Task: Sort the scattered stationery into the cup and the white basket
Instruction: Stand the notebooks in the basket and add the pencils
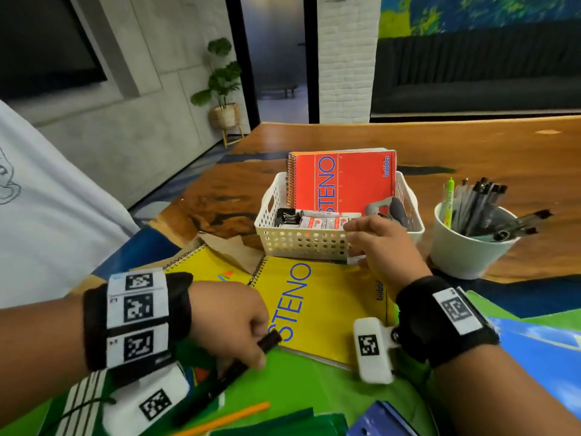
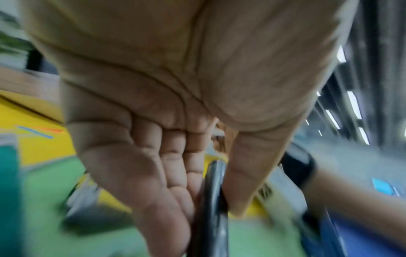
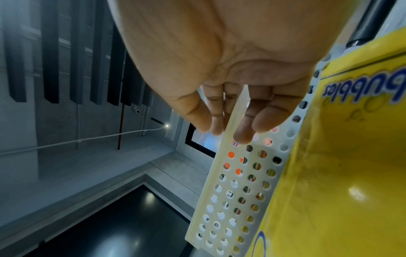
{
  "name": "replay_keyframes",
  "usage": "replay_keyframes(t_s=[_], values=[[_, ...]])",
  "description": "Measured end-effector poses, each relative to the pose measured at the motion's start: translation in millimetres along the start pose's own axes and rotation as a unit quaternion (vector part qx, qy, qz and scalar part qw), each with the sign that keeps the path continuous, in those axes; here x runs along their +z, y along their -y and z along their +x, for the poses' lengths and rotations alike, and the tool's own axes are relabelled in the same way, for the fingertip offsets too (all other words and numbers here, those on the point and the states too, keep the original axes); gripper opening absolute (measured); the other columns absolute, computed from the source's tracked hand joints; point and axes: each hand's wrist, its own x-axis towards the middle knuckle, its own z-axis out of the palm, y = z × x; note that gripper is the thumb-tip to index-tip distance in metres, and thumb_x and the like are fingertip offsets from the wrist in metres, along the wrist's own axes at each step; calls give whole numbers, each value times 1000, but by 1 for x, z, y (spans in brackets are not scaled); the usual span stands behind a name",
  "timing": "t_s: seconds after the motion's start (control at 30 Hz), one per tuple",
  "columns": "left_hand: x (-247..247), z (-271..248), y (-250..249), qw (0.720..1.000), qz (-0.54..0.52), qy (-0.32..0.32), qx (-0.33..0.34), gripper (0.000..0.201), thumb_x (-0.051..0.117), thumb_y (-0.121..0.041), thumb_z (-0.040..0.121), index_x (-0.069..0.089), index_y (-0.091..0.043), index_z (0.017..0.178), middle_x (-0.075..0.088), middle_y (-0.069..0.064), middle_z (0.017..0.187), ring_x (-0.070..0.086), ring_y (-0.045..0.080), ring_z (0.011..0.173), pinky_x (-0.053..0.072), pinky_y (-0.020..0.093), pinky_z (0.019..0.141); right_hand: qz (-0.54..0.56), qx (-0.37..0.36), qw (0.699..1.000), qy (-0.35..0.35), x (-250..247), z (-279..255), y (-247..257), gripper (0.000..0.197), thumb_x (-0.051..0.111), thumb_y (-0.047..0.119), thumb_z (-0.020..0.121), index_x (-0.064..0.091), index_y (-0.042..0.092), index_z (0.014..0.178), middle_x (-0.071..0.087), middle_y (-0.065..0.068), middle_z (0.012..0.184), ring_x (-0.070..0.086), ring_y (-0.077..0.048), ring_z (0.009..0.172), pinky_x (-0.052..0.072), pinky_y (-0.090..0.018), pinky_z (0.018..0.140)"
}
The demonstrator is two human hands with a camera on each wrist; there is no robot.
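Black pen in my left hand, basket rim in my right

The slim, glossy black pen (image 1: 248,360) lies pinched in my left hand (image 1: 229,322), long axis slanting up-right toward the smooth white cup (image 1: 465,247) of pens, beyond my right hand (image 1: 383,247), which grips the perforated white basket (image 1: 301,243) wall on the worktop.

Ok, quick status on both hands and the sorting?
Left hand pinching black pen. Right hand gripping white basket rim. Cup holds pens. Orange pencil and yellow notebook still out.
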Motion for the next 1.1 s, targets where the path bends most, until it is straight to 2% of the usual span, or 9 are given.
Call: replay_keyframes(t_s=[0.07, 0.13, 0.23, 0.33, 0.5, 0.67, 0.77, 0.93, 1.1], values=[[-35, 3, 7, 989, -137, -46, 24, 24, 73, -36, 89, 62, -15, 87, 75, 6, 80, 72, 22, 74, 54, 29, 62, 5, 2, 1000, 1, 0, 1, -1, 15, 63, 3, 91, 71, 7, 103, 68, -8, 88, 62, -15, 69, 51, -33, 65], [-78, 10, 10, 960, -214, -173, 53, 11, 68, -30, 93, 67, -18, 96, 75, 7, 89, 74, 25, 84, 59, 33, 64, 9, 2, 1000, 3, 0, 1, -2, 15, 63, 3, 91, 70, 6, 104, 67, -8, 88, 61, -15, 69, 51, -34, 67], [-136, 34, 9, 911, -129, -382, 80, 18, 64, -35, 95, 68, -30, 112, 71, -9, 96, 70, 18, 92, 57, 35, 79, 8, -3, 1000, 7, -1, 2, -3, 15, 63, 3, 91, 69, 5, 104, 68, -8, 90, 61, -16, 71, 51, -35, 69], [-172, 69, 6, 894, -54, -439, 73, 29, 62, -48, 91, 64, -45, 120, 70, -17, 99, 67, 8, 90, 54, 33, 86, 9, -8, 1000, 7, -2, 3, -4, 14, 63, 2, 92, 70, 5, 103, 68, -9, 91, 62, -17, 72, 51, -37, 69], [-182, 108, -14, 912, 33, -406, 56, 38, 67, -42, 91, 65, -32, 128, 62, -12, 99, 57, 8, 85, 40, 25, 72, 7, -10, 1000, 11, -4, 5, -6, 14, 62, 2, 91, 70, 6, 102, 68, -8, 90, 62, -16, 72, 52, -36, 70], [-149, 95, -24, 919, 117, -373, 52, 13, 71, -35, 87, 70, -22, 88, 57, -15, 73, 63, 15, 85, 36, 23, 66, 13, 1, 1000, 14, -3, 1, 1, 15, 61, 1, 90, 70, 5, 102, 66, -9, 83, 59, -20, 73, 48, -36, 67], [-104, 56, -32, 946, 146, -273, 94, 17, 75, -39, 82, 71, -22, 83, 63, -9, 69, 58, 7, 67, 39, 22, 59, 17, 6, 1000, 12, -1, 2, 2, 17, 60, -1, 89, 70, 5, 101, 64, -7, 78, 57, -23, 72, 46, -34, 61], [-19, -4, -41, 981, 177, 37, 76, 49, 76, -70, 66, 71, -25, 86, 72, -10, 75, 62, 2, 65, 46, 22, 57, 8, 0, 1000, 7, -1, 3, -1, 19, 58, 0, 91, 69, 4, 106, 65, -7, 85, 60, -20, 71, 49, -33, 62], [34, -16, -41, 974, 203, 15, 103, 40, 72, -61, 77, 66, -25, 93, 64, -12, 76, 57, 7, 72, 48, 30, 66, -6, -7, 1000, 9, -1, 4, -3, 18, 59, 3, 92, 70, 10, 104, 68, -6, 91, 63, -15, 71, 53, -30, 63]])
